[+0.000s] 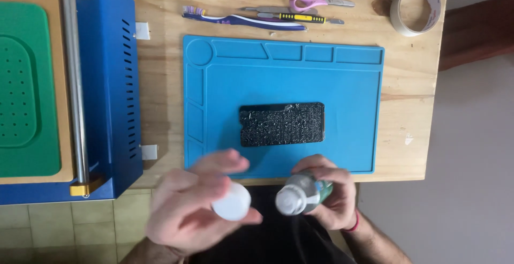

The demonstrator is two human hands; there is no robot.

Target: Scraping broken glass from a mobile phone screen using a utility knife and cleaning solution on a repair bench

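Here the right hand point(333, 197) wraps closed around a small clear bottle point(302, 193), its open mouth tilted toward the camera, at about five o'clock from the blue mat point(348, 108). The left hand point(190, 208), blurred, pinches a white cap point(232, 202) between thumb and fingers, just beside the bottle at its nine o'clock. A black phone point(282, 124) lies on the mat at twelve o'clock from both hands.

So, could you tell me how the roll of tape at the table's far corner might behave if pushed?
The pale roll of tape lies flat on the wooden table, so it would probably slide, not roll. Its hollow ring shape suggests it is light. It sits near the edge, so it could fall off.
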